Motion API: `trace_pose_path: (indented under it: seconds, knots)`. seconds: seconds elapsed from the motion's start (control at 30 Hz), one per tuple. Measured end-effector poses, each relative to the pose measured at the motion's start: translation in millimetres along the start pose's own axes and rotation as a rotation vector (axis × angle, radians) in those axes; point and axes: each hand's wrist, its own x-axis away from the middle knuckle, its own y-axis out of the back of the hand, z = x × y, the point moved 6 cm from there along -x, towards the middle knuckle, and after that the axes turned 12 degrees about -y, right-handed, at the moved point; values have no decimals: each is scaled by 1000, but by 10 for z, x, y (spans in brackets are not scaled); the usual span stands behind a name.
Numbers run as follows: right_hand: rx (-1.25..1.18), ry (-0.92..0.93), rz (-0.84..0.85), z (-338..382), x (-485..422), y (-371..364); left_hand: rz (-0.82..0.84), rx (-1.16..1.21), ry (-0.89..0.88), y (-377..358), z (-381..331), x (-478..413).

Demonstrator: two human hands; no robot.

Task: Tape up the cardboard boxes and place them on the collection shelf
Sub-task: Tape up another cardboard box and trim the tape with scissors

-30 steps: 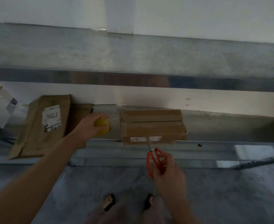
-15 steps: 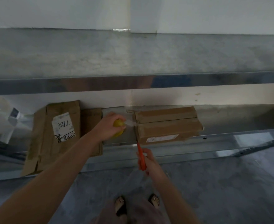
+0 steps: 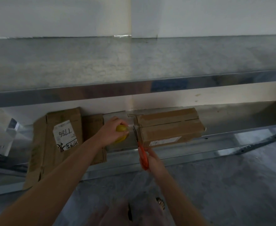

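**One box close to sealed, the tape waiting to be cut**

The cardboard box [image 3: 170, 128] lies on the lower shelf [image 3: 241, 118], just right of the left hand [image 3: 112, 131], with tape showing along its top. That hand's fingers [image 3: 117, 122] are wrapped round a yellow tape roll [image 3: 121, 130], and a clear strip of tape [image 3: 130, 126] runs from the roll to the box's near end. The right hand [image 3: 152, 159] grasps orange scissors [image 3: 142, 154], their blades reaching up to the strip between the left fingers and the box. Sealing looks to be at its last step: the cut and pressing down the loose end remain. Whether this is the collection shelf cannot be told. Flattened cardboard [image 3: 41, 144] left of the fingers looks untaped.
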Motion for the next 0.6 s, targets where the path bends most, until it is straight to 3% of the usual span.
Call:
trace_pose_path:
  seconds: [0.47,0.6]
  knots:
    - [266,117,-174,260,-136,107,-4,17,19,-40,64,-13]
    - [588,61,-259,193,-153,153,-13,18,27,-15,128,42]
